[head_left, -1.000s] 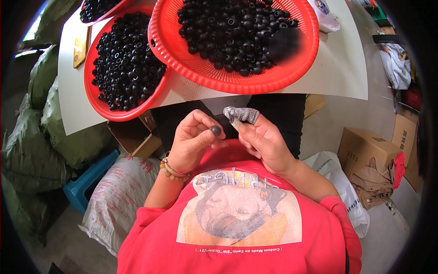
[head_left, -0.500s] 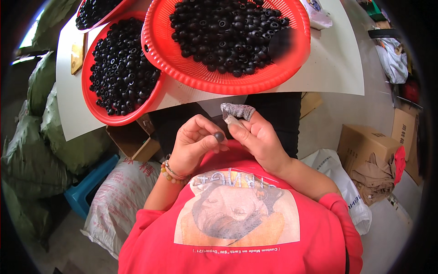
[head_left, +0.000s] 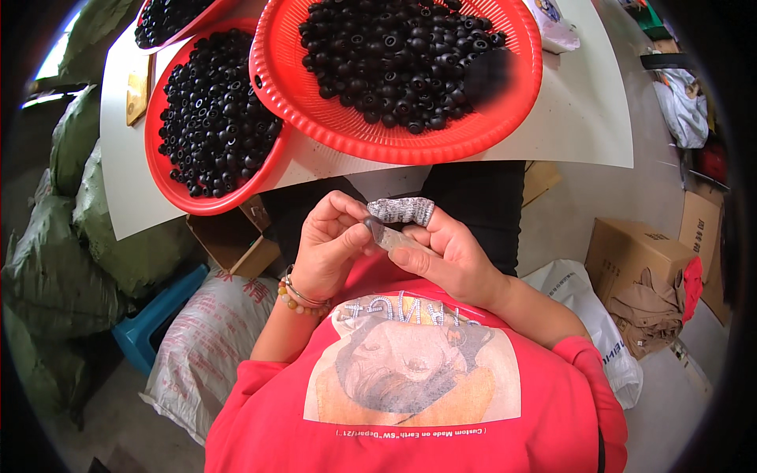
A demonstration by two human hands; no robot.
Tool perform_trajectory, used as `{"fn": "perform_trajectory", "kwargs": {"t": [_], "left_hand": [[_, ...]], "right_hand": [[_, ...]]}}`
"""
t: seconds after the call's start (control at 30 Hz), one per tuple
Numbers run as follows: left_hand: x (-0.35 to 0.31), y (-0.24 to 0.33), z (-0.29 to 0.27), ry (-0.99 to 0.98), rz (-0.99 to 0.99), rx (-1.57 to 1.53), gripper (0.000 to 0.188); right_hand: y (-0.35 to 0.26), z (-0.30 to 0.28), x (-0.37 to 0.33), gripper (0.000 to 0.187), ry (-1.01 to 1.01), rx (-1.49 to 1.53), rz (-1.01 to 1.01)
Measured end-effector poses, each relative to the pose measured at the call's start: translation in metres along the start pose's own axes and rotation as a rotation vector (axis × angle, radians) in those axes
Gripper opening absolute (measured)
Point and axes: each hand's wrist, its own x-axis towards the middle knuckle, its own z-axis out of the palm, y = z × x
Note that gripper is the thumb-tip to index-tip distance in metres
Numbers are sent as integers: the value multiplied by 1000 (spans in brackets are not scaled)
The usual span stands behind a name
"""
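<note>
Pinching a small, round, dark piece (head_left: 373,226) in its grip, the left hand (head_left: 328,243) sits toward the person from the large, round, red plastic basket (head_left: 410,153); the right hand (head_left: 456,251), likewise nearer the person than the basket, grasps a narrow, pale, translucent strip (head_left: 396,240). The strip's long axis runs roughly along the basket's near rim, its left end at the dark piece. Fingers partly cover both pieces, so actual contact cannot be confirmed.

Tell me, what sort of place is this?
Probably a small workshop: red plastic baskets of small black pieces stand on a white table, with bulging sacks and cardboard boxes nearby.
</note>
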Motion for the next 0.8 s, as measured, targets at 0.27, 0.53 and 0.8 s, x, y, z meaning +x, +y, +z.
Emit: {"fn": "perform_trajectory", "kwargs": {"t": [0.27,0.53,0.8], "left_hand": [[0,-1,-1,-4,31,37,16],[-1,-1,-3,-36,35,36,16],[0,-3,-5,-31,37,47,16]], "right_hand": [[0,1,-2,37,12,15,15],[3,0,-1,36,9,24,3],[2,-2,-3,38,-5,20,37]]}}
